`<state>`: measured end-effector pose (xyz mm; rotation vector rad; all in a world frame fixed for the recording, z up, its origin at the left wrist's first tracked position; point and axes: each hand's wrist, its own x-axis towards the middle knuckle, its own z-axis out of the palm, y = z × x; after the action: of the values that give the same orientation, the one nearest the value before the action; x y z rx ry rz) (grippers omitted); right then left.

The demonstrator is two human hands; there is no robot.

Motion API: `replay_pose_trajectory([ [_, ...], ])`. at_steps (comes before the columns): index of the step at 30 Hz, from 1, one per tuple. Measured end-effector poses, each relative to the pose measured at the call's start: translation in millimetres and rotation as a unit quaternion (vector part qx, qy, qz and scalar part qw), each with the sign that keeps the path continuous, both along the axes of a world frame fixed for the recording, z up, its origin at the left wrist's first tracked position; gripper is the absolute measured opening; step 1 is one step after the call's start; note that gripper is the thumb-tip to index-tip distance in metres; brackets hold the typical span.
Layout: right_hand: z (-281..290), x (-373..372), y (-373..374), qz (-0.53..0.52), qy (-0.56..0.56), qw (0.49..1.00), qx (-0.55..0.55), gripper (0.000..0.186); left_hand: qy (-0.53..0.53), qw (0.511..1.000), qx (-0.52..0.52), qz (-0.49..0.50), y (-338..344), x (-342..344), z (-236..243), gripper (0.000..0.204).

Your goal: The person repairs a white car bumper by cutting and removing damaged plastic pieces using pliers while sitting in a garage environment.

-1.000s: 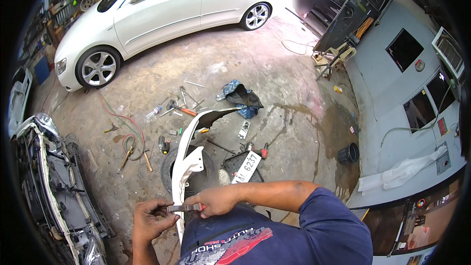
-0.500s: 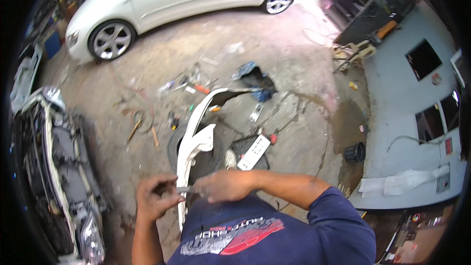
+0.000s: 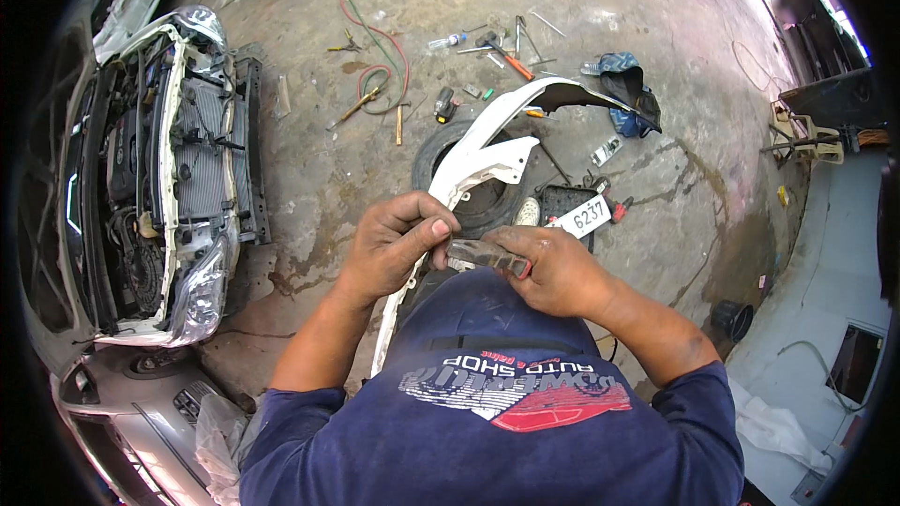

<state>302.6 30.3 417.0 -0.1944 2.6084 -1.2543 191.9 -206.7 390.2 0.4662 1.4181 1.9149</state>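
My left hand (image 3: pixel 401 242) is closed in a pinch in front of my body. Its fingertips meet one end of a flat, greyish tool (image 3: pixel 480 256) with a red edge, whose exact kind I cannot make out. Around the tool's other end, my right hand (image 3: pixel 555 270) is closed, thumb and fingers pressed on it. Just beyond the hands a curved white car fender (image 3: pixel 461 161) stands against my front. A black tyre (image 3: pixel 426 156) lies under it on the floor. Whatever sits between the left fingertips is partly hidden.
An opened car front with a bare radiator (image 3: pixel 211 122) stands at left. A cordless drill (image 3: pixel 444 105), an orange-handled hammer (image 3: pixel 517 66), red and green hoses (image 3: pixel 405 58) and a white number plate (image 3: pixel 583 216) lie on the concrete. A black bucket (image 3: pixel 731 319) is at right.
My view has tipped downward and turned, bringing the radiator and tools more into sight. The left hand, spread half a second ago, has closed to a pinch at the tool's end.
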Motion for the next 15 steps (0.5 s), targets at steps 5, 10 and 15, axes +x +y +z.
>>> replay_pose_trajectory([
  [5,-3.0,-2.3,3.5,0.025,-0.060,0.998,-0.025,0.038,-0.053,0.999,0.001,0.001,-1.4,1.6,-11.6,0.021],
  [10,-14.3,2.4,-8.1,-0.032,0.025,0.999,0.011,0.038,-0.114,0.991,0.040,0.057,3.0,12.6,-21.1,0.022],
  [15,-9.0,6.3,-10.2,-0.057,0.040,0.997,0.025,0.042,-0.135,0.984,0.035,0.111,13.1,23.3,-14.5,0.025],
])
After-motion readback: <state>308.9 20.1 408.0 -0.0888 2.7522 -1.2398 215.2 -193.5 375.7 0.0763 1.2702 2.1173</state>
